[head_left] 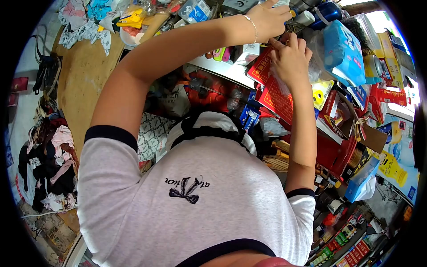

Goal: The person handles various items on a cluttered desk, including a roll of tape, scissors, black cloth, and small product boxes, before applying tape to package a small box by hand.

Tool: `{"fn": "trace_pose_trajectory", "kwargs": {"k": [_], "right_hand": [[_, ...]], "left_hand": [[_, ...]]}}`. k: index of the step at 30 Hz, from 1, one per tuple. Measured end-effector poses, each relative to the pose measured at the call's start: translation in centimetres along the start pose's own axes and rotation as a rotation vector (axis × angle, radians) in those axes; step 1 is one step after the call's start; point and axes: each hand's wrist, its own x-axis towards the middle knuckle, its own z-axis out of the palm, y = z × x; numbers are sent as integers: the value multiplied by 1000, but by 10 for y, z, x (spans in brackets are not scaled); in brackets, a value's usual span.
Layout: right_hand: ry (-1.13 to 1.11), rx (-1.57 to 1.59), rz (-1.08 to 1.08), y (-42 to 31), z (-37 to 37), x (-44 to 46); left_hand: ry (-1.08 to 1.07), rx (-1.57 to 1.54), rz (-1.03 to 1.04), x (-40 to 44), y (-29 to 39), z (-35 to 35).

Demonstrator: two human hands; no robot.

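My left hand (267,23), with a thin bracelet on the wrist, reaches across to the cluttered tabletop. Its fingers curve down among small dark items, and what they grip is hidden. Just nearer to me, my right hand (291,62) has bent fingers, with the fingertips close to the left hand's. Whatever it pinches is too small to make out. Beneath the right hand and wrist lie red printed packets (276,100) with gold characters. Some clear plastic film shows beside the palm. A white box (247,54) stands below my left wrist.
Right of my hands are a blue plastic package (342,53), a yellow packet (323,94) and an open cardboard box (342,113). A yellow pack (132,18) and cloths lie at the upper left. A clothes pile (53,160) is on the left.
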Motion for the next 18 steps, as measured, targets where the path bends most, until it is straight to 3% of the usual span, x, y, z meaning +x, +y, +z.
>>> {"fn": "trace_pose_trajectory", "kwargs": {"k": [10, 13, 18], "right_hand": [[330, 246, 79, -3, -7, 1], [391, 269, 85, -2, -9, -2], [494, 294, 54, -9, -2, 0]], "left_hand": [[-30, -92, -146, -12, 1, -27], [66, -25, -183, -20, 2, -38], [131, -223, -271, -27, -4, -75]]}}
